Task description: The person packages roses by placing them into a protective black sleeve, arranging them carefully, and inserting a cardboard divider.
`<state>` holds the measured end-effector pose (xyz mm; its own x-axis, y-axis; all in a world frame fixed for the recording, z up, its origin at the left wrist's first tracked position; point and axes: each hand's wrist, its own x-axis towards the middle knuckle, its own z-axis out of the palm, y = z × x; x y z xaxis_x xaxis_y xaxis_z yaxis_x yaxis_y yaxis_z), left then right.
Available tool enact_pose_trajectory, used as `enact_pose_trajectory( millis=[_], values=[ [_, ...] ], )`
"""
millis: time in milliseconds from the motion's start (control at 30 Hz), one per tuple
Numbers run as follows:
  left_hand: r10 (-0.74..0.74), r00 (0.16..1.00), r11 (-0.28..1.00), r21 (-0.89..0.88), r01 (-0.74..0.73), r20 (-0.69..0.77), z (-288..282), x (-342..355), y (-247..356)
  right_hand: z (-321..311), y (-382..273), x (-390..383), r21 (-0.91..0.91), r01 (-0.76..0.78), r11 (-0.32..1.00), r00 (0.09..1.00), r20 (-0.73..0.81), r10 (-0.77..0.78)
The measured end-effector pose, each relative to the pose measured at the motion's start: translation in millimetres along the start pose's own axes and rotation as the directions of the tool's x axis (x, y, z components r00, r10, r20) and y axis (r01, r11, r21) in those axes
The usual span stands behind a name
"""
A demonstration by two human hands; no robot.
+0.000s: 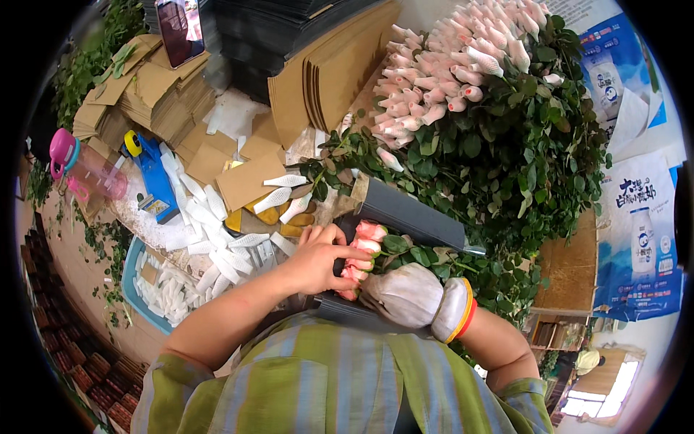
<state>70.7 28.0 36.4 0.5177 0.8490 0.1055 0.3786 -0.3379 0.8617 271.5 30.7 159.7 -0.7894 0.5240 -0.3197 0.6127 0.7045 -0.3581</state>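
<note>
A row of pink roses (366,246) lies with its leafy stems toward the right, between walls of dark grey board (412,213). My left hand (316,262) is bare and closes on the rose heads from the left, its index finger across them. In a pale grey glove with a yellow and red cuff, my right hand (406,295) bends over the lower stems, touching the lowest heads. Its fingers are pressed together, and what lies under them is hidden. Just beyond my left hand, white foam net sleeves (273,200) lie by a yellow-and-black object (271,217), partly covered.
At left stand a blue tape dispenser (155,177), a pink-lidded bottle (90,168) and a blue basin (131,278) of white sleeves. Cardboard sheets (155,94) and a phone (181,32) are farther back. Sleeved roses (448,76) heap up at back right.
</note>
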Motion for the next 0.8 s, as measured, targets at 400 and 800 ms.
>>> enact_pose_trajectory(
  millis=[400, 800],
  values=[
    [0.128, 0.977, 0.924, -0.336, -0.181, -0.173, 25, -7, -27, -60, -48, 75, -0.219, 0.277, 0.936, 0.848, -0.402, -0.345],
    [-0.054, 0.991, 0.975, -0.22, 0.026, -0.121, 40, 7, -26, 24, 8, 288, -0.325, 0.093, 0.941, 0.966, -0.198, -0.164]
  ],
)
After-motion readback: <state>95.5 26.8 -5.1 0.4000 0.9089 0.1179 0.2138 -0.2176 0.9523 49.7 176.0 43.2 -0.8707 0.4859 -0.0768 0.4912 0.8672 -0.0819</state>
